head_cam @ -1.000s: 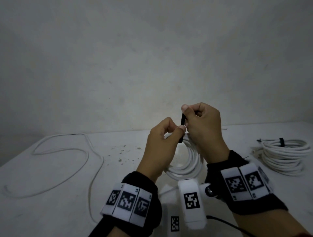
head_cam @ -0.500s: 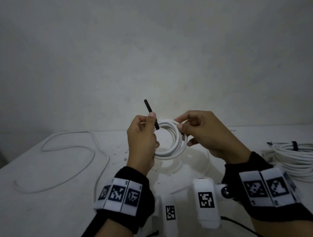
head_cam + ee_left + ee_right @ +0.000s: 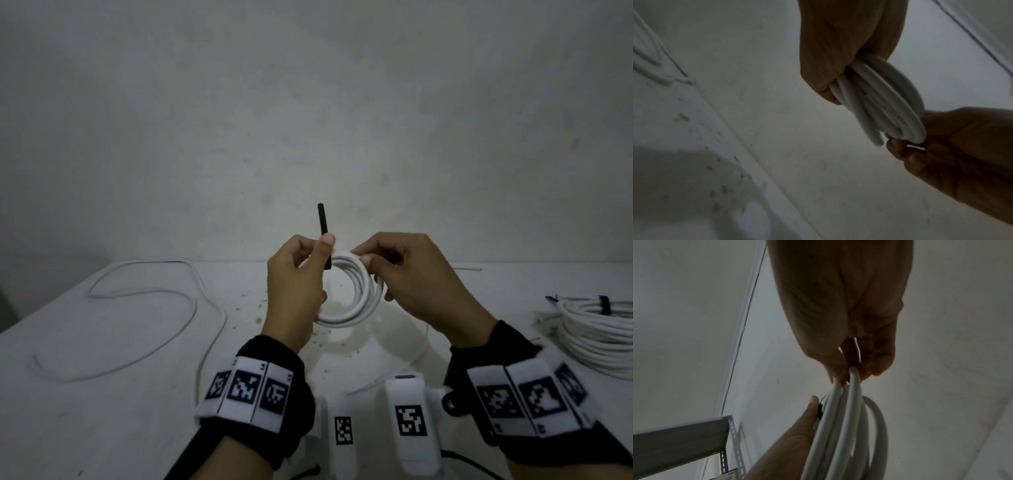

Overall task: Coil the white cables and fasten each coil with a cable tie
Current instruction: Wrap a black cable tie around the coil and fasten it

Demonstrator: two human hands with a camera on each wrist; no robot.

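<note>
Both hands hold a small coil of white cable (image 3: 356, 294) upright above the table (image 3: 102, 394). My left hand (image 3: 301, 274) grips the coil's left side and pinches a black cable tie (image 3: 323, 226) against it; the tie's free end sticks up. My right hand (image 3: 400, 274) pinches the coil's top right between thumb and fingers. In the left wrist view the coil (image 3: 885, 104) runs from my left hand (image 3: 842, 65) to my right hand (image 3: 941, 146). The right wrist view shows my right hand's fingertips (image 3: 840, 369) pinching the coil (image 3: 842, 426) and the tie (image 3: 819, 410) under my left thumb.
A loose white cable (image 3: 144, 308) snakes over the table's left part. At the right edge lies a larger white coil (image 3: 603, 339) bound with a black tie (image 3: 604, 304). A thin wire (image 3: 467, 269) lies at the back. A metal shelf frame (image 3: 694, 434) shows in the right wrist view.
The coil has been raised and turned to face me. The black tie has passed from my right hand to my left hand's pinch, and now stands more upright. My right hand has shifted onto the coil's top.
</note>
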